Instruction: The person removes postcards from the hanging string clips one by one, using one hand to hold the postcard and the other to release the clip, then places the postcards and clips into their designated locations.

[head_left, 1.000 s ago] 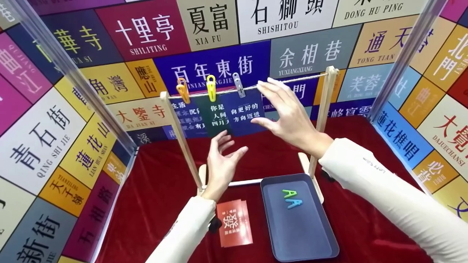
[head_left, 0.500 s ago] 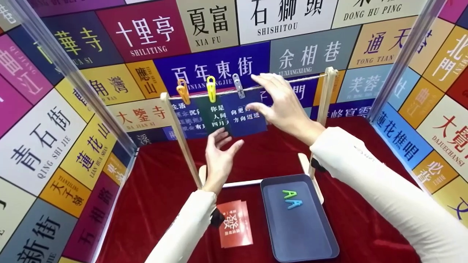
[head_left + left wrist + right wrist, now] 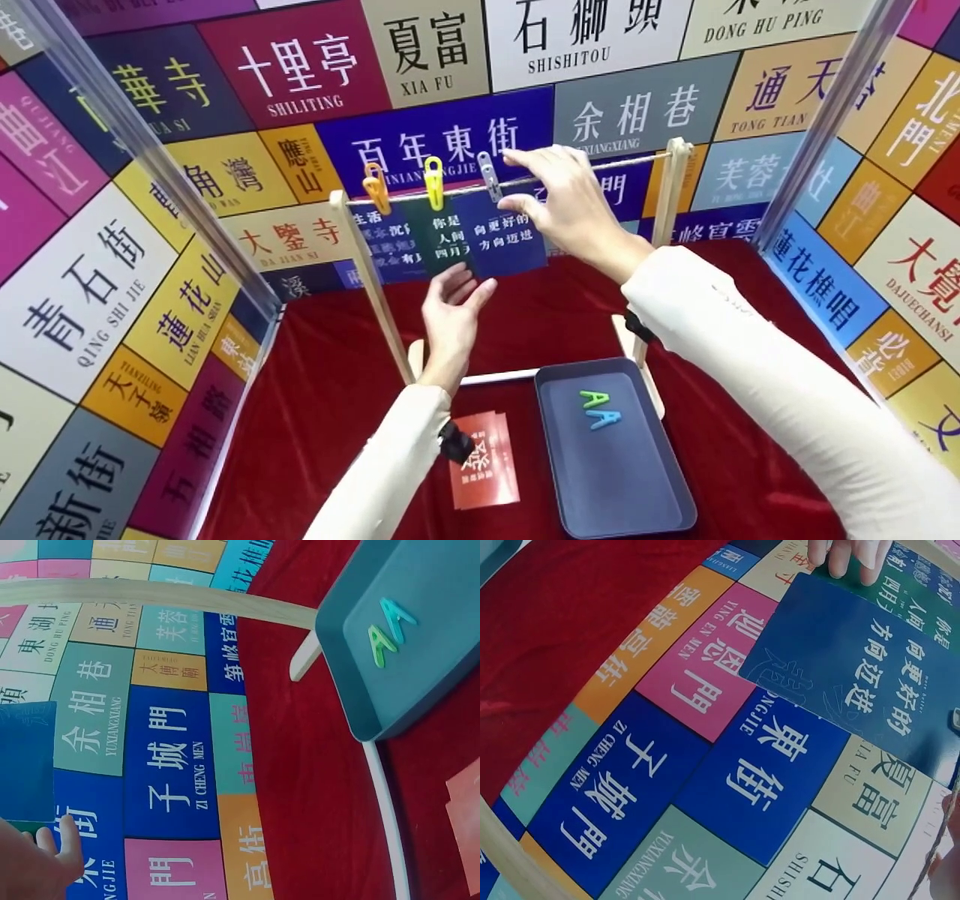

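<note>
Cloth [image 3: 315, 390] lies red between lettered walls [image 3: 645, 112] (left hand [image 3: 450, 311], right hand [image 3: 568, 193] both loose-fingered).

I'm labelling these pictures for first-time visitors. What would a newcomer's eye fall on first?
Probably the bright wall of Chinese lettering, filling the background. Then, mid-picture in the head view, cards hanging from a string by an orange peg, a yellow peg and a grey peg, the right hand beside the grey one. Below, to the right, a tray holds a green peg and a blue peg.

Cards [image 3: 510, 255] on rope [image 3: 637, 159]; 2 pegs [image 3: 595, 398] in tray [image 3: 622, 480], R of card stk [image 3: 486, 484]
</note>
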Demonstrator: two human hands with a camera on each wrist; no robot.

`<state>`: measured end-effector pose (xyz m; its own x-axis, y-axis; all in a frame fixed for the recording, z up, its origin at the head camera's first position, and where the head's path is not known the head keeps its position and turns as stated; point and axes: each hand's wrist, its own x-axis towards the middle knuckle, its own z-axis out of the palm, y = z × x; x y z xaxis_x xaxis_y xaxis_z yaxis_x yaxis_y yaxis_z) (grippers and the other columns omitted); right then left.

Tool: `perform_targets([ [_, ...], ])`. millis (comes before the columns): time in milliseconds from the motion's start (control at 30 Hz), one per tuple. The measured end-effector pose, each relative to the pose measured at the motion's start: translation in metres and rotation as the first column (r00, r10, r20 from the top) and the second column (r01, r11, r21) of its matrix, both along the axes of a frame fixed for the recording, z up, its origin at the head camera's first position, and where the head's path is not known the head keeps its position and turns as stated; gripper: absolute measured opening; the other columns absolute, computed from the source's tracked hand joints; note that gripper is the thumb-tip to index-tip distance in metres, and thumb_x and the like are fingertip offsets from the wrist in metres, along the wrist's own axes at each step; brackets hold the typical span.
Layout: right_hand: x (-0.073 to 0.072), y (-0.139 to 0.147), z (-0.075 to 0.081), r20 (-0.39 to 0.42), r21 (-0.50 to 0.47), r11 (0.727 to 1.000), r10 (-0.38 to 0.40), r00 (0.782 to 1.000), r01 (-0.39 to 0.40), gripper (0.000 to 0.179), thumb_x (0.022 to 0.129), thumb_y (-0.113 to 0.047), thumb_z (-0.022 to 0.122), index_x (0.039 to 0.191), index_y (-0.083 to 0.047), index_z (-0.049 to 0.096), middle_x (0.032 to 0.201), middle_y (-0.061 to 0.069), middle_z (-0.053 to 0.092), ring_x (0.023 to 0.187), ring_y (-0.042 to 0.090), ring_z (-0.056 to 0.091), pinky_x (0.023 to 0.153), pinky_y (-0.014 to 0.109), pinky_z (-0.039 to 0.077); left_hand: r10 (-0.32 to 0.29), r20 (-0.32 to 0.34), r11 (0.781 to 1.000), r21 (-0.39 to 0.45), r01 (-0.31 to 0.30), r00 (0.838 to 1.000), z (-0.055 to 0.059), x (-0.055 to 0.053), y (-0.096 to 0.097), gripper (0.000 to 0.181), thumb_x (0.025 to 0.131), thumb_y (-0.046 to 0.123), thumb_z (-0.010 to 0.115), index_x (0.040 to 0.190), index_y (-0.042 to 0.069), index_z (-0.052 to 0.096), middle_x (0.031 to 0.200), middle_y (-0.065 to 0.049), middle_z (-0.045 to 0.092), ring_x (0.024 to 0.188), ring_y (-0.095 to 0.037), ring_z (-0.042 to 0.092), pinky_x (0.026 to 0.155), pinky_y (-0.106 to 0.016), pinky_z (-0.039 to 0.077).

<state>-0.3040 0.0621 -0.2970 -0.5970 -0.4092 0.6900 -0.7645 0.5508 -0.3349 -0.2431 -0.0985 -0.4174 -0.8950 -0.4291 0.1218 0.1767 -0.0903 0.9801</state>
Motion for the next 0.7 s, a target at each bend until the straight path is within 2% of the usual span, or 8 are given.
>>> perform_targets([
  [167,-0.002,0.001,0.003,-0.016,0.032,0.999,-0.010,1.000,0.011,0.058,0.089,-0.031,0.070,0.137,-0.002,0.058,0.132,0.014,0.067,0.125,0.031,0.059,0.118,0.046,0.034,-0.013,0.015,1.000,0.016,0.012,1.000,0.000,-0.005,0.004,0.049,0.082,0.002,0.080,0.127,0.001,0.061,0.124,-0.020,0.065,0.117,-0.033,0.065,0.098,-0.033,0.060],
  [333,-0.003,-0.002,0.010,0.014,0.034,0.999,-0.038,0.999,0.037,0.060,0.088,-0.033,0.071,0.138,-0.004,0.058,0.128,0.011,0.069,0.126,0.030,0.057,0.117,0.046,0.034,-0.005,0.045,0.999,0.047,0.003,0.999,0.002,-0.010,0.008,0.050,0.083,0.004,0.081,0.129,0.002,0.061,0.126,-0.020,0.065,0.117,-0.032,0.065,0.100,-0.032,0.059],
  [500,-0.002,-0.011,0.015,0.096,0.021,0.998,-0.063,0.993,0.061,0.059,0.088,-0.034,0.072,0.138,-0.005,0.058,0.121,0.008,0.073,0.129,0.027,0.051,0.119,0.045,0.030,0.008,0.049,0.996,0.090,-0.013,0.999,0.002,-0.012,0.008,0.051,0.082,0.003,0.080,0.129,0.001,0.060,0.127,-0.021,0.064,0.120,-0.036,0.063,0.101,-0.033,0.058],
  [700,-0.003,-0.020,0.019,0.219,-0.007,0.996,-0.080,0.972,0.084,0.050,0.091,-0.029,0.072,0.135,-0.008,0.062,0.110,0.007,0.077,0.130,0.023,0.049,0.118,0.042,0.028,0.023,0.068,0.994,0.103,-0.030,0.997,-0.001,-0.014,0.007,0.051,0.083,0.004,0.080,0.131,0.001,0.060,0.129,-0.022,0.063,0.121,-0.035,0.062,0.103,-0.034,0.057],
])
